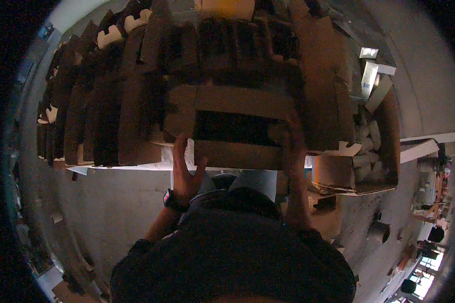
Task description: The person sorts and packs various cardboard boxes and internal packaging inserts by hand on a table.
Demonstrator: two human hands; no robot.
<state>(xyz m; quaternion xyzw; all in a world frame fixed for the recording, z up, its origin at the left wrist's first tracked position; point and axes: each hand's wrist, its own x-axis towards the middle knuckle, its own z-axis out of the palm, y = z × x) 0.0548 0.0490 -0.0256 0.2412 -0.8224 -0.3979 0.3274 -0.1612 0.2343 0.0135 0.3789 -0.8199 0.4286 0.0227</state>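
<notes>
A cardboard box (239, 155) with its flaps spread lies right in front of me, its dark inside showing between them. At its left near corner is my left hand (187, 170), thumb and fingers apart, with a watch on the wrist. My right hand (296, 140) is at the box's right end, blurred and dim; whether its fingers grip the cardboard cannot be told. Behind the box stand several upright cardboard pieces or boxes (250, 41) in deep shadow. White material (189, 151) shows beside my left fingers.
Rows of folded cardboard (106, 113) stand on the left. To the right, an open carton (392, 151) holds several pale rolled pieces (366, 147). Below it is another cardboard box (328, 216) near the floor. A round container (379, 231) lies farther right.
</notes>
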